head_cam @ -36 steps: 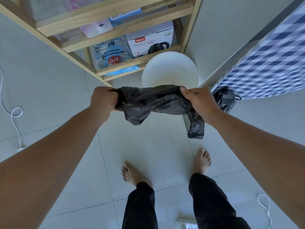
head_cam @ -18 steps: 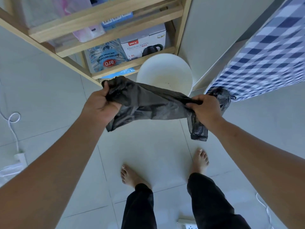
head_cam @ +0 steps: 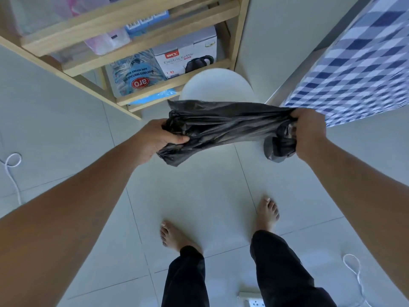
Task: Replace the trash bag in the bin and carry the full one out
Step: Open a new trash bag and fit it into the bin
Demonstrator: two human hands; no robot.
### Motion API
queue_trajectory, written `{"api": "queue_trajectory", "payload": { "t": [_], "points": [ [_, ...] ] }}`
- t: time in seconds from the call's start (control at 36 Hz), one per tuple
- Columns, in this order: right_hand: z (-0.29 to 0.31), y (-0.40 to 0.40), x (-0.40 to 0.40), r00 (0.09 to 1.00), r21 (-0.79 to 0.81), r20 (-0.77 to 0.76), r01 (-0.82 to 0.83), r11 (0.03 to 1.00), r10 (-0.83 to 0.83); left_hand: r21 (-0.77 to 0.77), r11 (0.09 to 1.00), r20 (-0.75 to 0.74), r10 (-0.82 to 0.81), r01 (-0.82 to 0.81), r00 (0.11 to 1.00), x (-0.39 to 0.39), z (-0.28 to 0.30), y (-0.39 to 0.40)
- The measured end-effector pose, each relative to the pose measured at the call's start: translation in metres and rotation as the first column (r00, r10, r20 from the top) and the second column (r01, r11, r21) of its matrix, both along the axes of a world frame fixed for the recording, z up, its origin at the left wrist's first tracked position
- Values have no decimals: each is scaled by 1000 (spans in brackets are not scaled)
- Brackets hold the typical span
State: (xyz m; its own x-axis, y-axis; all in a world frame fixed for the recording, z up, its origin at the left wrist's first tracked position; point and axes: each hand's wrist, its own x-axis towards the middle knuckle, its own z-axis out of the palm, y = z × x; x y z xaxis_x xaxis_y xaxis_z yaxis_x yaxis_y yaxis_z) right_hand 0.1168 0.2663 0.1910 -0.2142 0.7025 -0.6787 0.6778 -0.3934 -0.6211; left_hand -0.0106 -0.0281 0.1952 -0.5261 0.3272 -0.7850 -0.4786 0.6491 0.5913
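A crumpled black trash bag point(head_cam: 225, 127) stretches between both my hands in front of me, above the floor. My left hand point(head_cam: 155, 138) grips its left end, my right hand point(head_cam: 308, 131) grips its right end, with a loose fold hanging below that fist. Behind the bag stands the round white bin point(head_cam: 218, 85) on the floor; its inside looks bare and its near rim is hidden by the bag.
A wooden shelf rack point(head_cam: 124, 52) holding a kettle box point(head_cam: 186, 56) and a blue packet stands left of the bin. A blue checked cloth point(head_cam: 363, 63) hangs at the right. White cables lie on the tiles at both sides, a power strip point(head_cam: 252, 301) by my feet.
My hands have drawn farther apart, pulling the bag wider; my right hand moved right toward the checked cloth. The full dark bag seen earlier by the cloth is now hidden.
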Motion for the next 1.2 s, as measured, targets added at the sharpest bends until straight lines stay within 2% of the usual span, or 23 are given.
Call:
{"api": "queue_trajectory", "payload": {
  "t": [0.06, 0.11, 0.28, 0.36, 0.56, 0.64, 0.72, 0.78, 0.83, 0.95, 1.08, 1.2],
  "points": [
    [-3, 4, 5, 973, 217, -33, -215, 952, 227, -34, 995, -80, 92, -95, 993, -2, -6, 5],
    [-2, 3, 11, 932, 326, -66, -318, 891, 357, -29, 988, -86, 149, -152, 985, -4, -13, 12],
    [-2, -2, 19, 883, 417, -110, -376, 828, 456, 39, 943, 28, 331, -332, 943, -21, -32, 40],
    [-16, -12, 17, 869, 447, -72, -411, 795, 490, 59, 938, 43, 339, -341, 940, -31, -45, 50],
    [-78, -28, -17, 831, 318, 242, -556, 768, 501, -227, 943, -124, 220, -244, 968, -49, -97, 54],
    [-108, -24, -31, 784, 263, 327, -612, 746, 527, -326, 932, -194, 101, -161, 976, -46, -124, 47],
    [-138, -16, -42, 738, 223, 377, -658, 719, 559, -403, 899, -254, 71, -172, 965, -41, -153, 42],
    [-152, -12, -48, 742, 171, 369, -645, 744, 559, -406, 896, -250, 79, -179, 965, -38, -175, 39],
    [-168, -9, -56, 794, 114, 295, -582, 805, 532, -401, 900, -249, 71, -169, 966, -38, -197, 39],
    [-179, -8, -63, 834, 44, 174, -537, 842, 523, -378, 904, -362, 56, -201, 931, -42, -209, 43],
    [-187, -24, -50, 830, 100, 223, -541, 835, 511, -421, 885, -399, 15, -198, 917, -41, -214, 37],
    [-188, -49, -27, 831, 37, 228, -529, 848, 508, -482, 866, -346, -47, -135, 937, -31, -202, 9]
  ]
}}
